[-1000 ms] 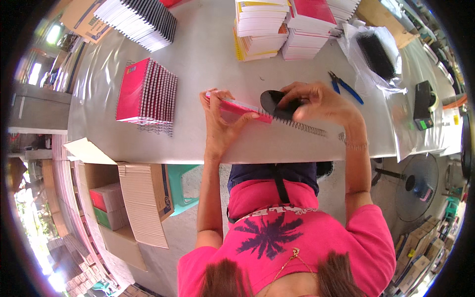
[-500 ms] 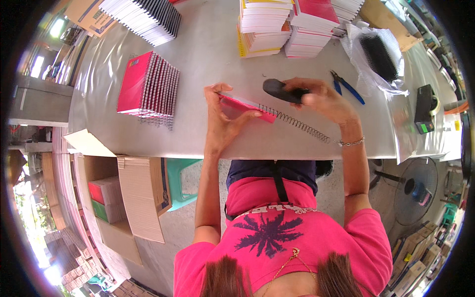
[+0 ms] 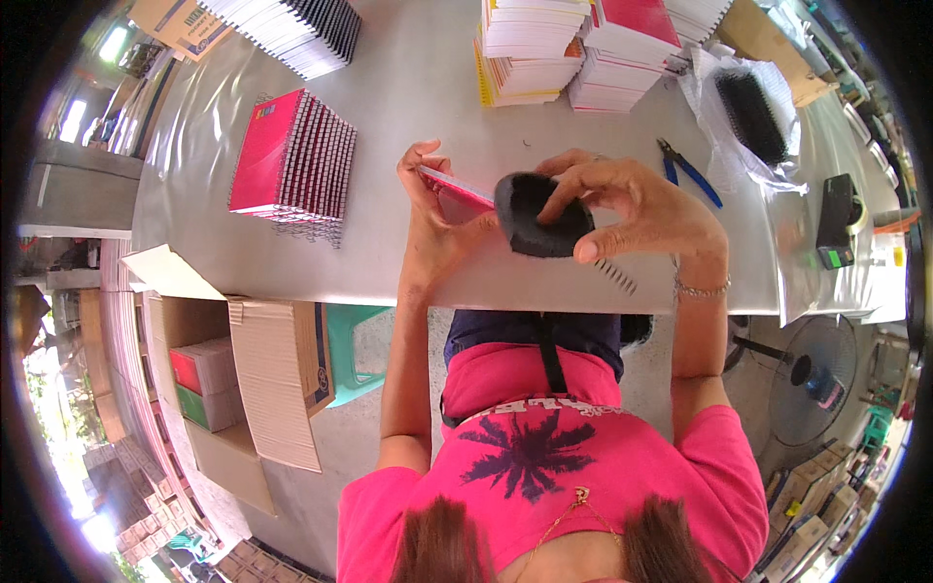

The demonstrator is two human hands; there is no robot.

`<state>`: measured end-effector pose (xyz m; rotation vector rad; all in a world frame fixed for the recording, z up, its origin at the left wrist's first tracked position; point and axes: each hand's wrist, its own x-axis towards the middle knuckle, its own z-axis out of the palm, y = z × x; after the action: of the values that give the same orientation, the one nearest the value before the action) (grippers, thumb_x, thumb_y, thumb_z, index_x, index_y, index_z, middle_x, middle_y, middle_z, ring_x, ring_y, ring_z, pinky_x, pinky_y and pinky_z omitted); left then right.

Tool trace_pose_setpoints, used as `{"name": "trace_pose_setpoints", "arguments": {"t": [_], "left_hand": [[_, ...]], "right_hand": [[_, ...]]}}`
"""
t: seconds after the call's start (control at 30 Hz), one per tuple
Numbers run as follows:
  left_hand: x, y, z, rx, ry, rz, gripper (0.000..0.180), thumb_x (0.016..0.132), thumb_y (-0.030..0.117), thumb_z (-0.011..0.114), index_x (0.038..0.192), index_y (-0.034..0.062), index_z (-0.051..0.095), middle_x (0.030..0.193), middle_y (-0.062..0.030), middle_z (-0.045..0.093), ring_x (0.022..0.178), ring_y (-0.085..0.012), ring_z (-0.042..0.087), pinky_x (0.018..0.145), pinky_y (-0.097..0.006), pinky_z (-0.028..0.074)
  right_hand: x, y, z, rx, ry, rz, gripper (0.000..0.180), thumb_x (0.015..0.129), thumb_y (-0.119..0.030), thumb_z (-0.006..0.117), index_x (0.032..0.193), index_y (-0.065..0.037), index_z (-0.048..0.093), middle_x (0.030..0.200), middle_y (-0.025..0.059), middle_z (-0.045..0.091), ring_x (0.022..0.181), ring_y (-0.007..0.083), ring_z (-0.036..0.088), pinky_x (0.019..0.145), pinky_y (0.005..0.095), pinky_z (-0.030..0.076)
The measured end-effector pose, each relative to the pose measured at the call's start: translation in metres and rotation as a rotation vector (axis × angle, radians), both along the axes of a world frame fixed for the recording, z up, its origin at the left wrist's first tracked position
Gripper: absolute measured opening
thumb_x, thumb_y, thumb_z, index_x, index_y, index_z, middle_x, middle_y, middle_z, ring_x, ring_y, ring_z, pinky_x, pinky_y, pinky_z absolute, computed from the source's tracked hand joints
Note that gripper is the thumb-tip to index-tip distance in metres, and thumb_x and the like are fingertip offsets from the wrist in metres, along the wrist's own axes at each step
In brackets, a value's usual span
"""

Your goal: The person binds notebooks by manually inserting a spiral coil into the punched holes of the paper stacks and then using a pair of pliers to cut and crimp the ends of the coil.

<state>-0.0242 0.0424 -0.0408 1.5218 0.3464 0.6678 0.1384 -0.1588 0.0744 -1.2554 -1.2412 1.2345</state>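
Note:
My left hand (image 3: pixel 435 233) grips a thin pink-covered notebook (image 3: pixel 457 188) on edge, fingers behind its far end and thumb along its near side. In my right hand (image 3: pixel 646 209) is a black rounded, hollow piece (image 3: pixel 533 239), with fingertips inside its hollow and the thumb at its rim. This piece is against or just in front of the notebook's right end; whether they touch I cannot tell. From behind it a dark wire coil (image 3: pixel 618 279) sticks out to the lower right. The coil's join with the notebook is hidden.
Pink spiral notebooks (image 3: pixel 264 155) are stacked at left, with black-coiled ones (image 3: pixel 292 49) behind. Unbound pads (image 3: pixel 535 39) stand at the back. Blue-handled cutters (image 3: pixel 692 173), a plastic bag (image 3: pixel 695 92) of black coils and a tape dispenser (image 3: pixel 836 219) lie at right. An opened carton (image 3: pixel 277 379) stands below left.
My right hand has moved left and toward me, turning the black piece so its hollow side shows. It now covers the notebook's right end and most of the coil.

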Motion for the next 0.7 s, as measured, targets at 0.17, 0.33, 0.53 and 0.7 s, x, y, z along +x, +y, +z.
{"name": "trace_pose_setpoints", "arguments": {"t": [0.17,0.33,0.53,0.7], "left_hand": [[-0.003,-0.022,0.018,0.245,-0.036,0.03,0.107,0.057,0.009,0.093,0.137,0.011,0.021,0.104,-0.0043,0.038,0.096,-0.0174,0.045,0.09,-0.031,0.041],[-0.005,-0.019,0.025,0.207,-0.001,0.055,0.11,0.055,0.009,0.094,0.138,0.0124,0.021,0.103,-0.004,0.037,0.095,-0.0171,0.044,0.091,-0.03,0.04],[-0.006,-0.022,0.02,0.024,-0.068,-0.018,0.113,0.052,0.013,0.095,0.138,0.0121,0.022,0.11,-0.0051,0.037,0.097,-0.0181,0.044,0.095,-0.033,0.04],[-0.005,-0.017,0.015,0.174,-0.019,-0.005,0.106,0.055,0.012,0.094,0.136,0.0113,0.025,0.11,-0.0066,0.037,0.098,-0.0184,0.043,0.096,-0.033,0.039]], "right_hand": [[0.011,0.011,-0.02,-0.227,-0.156,-0.218,0.036,0.074,-0.025,0.084,0.102,-0.005,0.071,0.123,0.0078,0.056,0.097,0.0128,0.055,0.086,0.0256,0.045],[-0.009,0.008,0.001,-0.095,-0.075,-0.137,0.037,0.073,-0.021,0.085,0.101,-0.001,0.069,0.13,0.0124,0.052,0.113,0.0201,0.056,0.097,0.0309,0.045],[0.001,0.028,-0.007,-0.292,-0.37,-0.31,0.041,0.072,-0.028,0.086,0.101,-0.002,0.07,0.126,0.0136,0.056,0.113,0.0212,0.056,0.095,0.0295,0.045],[0.005,0.017,-0.018,-0.102,0.049,-0.117,0.045,0.075,-0.032,0.084,0.104,-0.001,0.068,0.123,0.0116,0.056,0.112,0.0179,0.055,0.095,0.03,0.045]]}}
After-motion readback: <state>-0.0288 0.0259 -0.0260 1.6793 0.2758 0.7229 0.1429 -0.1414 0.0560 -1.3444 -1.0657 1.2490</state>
